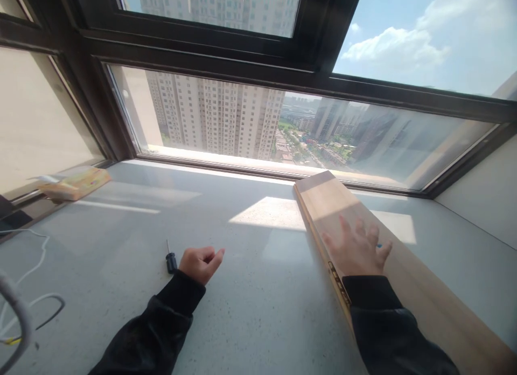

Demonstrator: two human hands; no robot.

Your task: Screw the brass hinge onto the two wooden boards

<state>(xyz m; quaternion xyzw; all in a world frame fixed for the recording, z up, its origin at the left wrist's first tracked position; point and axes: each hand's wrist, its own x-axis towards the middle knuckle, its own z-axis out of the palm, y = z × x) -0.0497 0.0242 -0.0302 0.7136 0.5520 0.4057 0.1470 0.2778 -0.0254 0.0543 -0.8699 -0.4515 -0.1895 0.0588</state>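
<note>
My right hand (358, 250) lies flat with fingers spread on a long light wooden board (424, 294) that runs from the window toward the lower right. A metal hinge (338, 286) shows on the board's left edge beside my wrist. My left hand (201, 263) hovers over the grey stone sill (250, 305), its fingers loosely curled with nothing visible in them. A small screwdriver (170, 259) with a black handle lies on the sill just left of that hand, not touching it.
A yellow tissue pack (76, 184) sits at the far left by the window frame. White and grey cables (24, 305) trail at the lower left. A dark-framed window (258, 73) stands behind the sill, and a wall (484, 192) closes the right.
</note>
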